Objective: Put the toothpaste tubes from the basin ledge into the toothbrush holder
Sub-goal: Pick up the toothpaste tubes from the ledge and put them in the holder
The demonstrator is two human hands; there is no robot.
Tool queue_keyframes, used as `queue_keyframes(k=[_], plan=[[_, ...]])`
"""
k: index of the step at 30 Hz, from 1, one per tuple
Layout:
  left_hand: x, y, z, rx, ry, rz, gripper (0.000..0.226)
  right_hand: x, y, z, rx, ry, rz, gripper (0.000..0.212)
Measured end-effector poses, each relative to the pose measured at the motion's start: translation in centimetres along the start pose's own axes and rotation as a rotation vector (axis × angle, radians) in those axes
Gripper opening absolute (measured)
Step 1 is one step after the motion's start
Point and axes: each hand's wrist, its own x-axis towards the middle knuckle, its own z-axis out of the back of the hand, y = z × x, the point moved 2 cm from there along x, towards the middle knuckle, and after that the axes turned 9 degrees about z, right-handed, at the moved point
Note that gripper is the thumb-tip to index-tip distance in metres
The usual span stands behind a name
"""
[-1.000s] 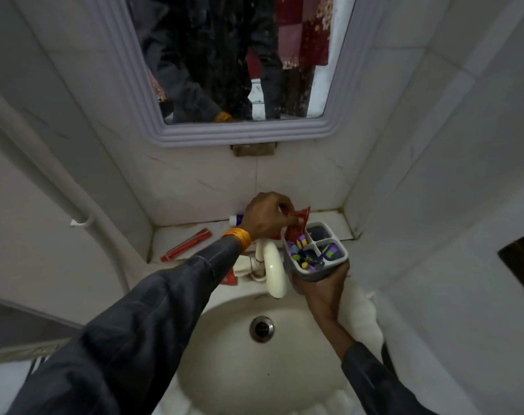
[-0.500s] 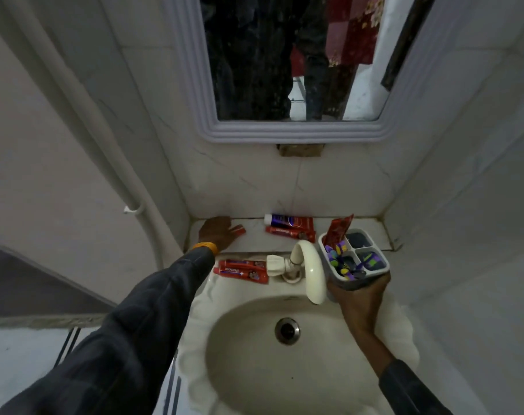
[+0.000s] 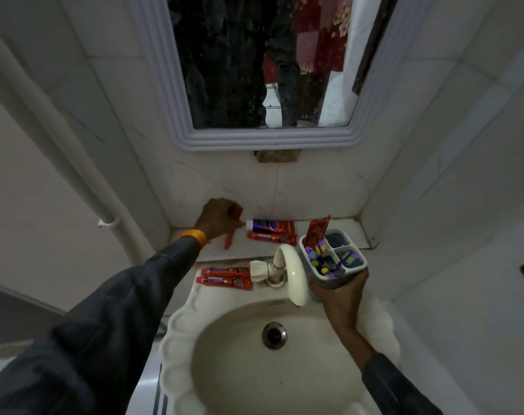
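Observation:
My left hand point(image 3: 217, 218) is closed on a red toothpaste tube point(image 3: 232, 225) at the left end of the marble ledge point(image 3: 254, 250); the tube's ends stick out above and below my fist. My right hand point(image 3: 338, 290) grips the grey four-compartment toothbrush holder point(image 3: 349, 272) beside the tap. A red tube point(image 3: 316, 232) stands in its back-left compartment, and toothbrush heads fill the front ones. A blue-and-red tube point(image 3: 269, 226) and a red tube point(image 3: 271, 238) lie on the ledge. Two red tubes point(image 3: 224, 277) lie on the basin rim left of the tap.
A cream tap point(image 3: 290, 274) curves over the white basin point(image 3: 182, 333) with its drain point(image 3: 274, 335). A framed mirror point(image 3: 263, 64) hangs on the tiled wall above. A white pipe point(image 3: 75, 163) runs down the left wall. Walls close in on both sides.
My left hand left the holder, where it put a red tube, reached to the ledge's left end and closed on another red tube. The view shifted left.

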Motion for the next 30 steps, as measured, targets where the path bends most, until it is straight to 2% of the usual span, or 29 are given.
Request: queue_keyframes(k=[3, 6, 9, 12, 17, 22, 25, 27, 29, 30], plan=[[-2.1, -6.3, 2.5, -0.2, 0.036, -0.23, 0.021, 0.0, -0.1, 0.1, 0.0, 0.01, -0.005, 0.115], [-4.4, -12.0, 3.9, -0.329, 0.089, -0.414, 0.018, 0.0, 0.2, 0.1, -0.01, 0.006, -0.02, 0.116], [-5.8, -15.2, 3.5, -0.322, 0.169, -0.557, 0.019, 0.1, 0.6, 0.1, -0.037, -0.009, -0.003, 0.116], [-6.1, -16.3, 1.8, -0.183, 0.179, -0.638, 0.022, 0.2, 1.0, 0.2, -0.057, -0.005, 0.009, 0.115], [-4.9, -15.9, -1.9, 0.095, 0.09, -0.639, 0.024, 0.2, 1.2, 0.2, -0.021, -0.031, -0.009, 0.115], [-3.9, -15.4, -3.0, 0.199, 0.052, -0.614, 0.025, 0.3, 0.9, 0.2, -0.023, -0.033, -0.035, 0.117], [-3.6, -15.4, -3.4, 0.18, -0.012, -0.565, 0.035, 0.3, 0.8, 0.2, -0.033, -0.035, -0.042, 0.117], [-3.1, -15.2, -3.8, 0.154, -0.053, -0.497, 0.053, 0.3, 0.9, 0.2, -0.036, -0.034, -0.033, 0.119], [-2.8, -15.0, -4.2, 0.12, -0.016, -0.411, 0.064, 0.4, 0.9, 0.2, -0.043, -0.024, -0.026, 0.119], [-2.8, -15.0, -4.3, 0.104, 0.023, -0.388, 0.059, 0.4, 0.8, 0.3, -0.044, -0.017, -0.028, 0.119]])
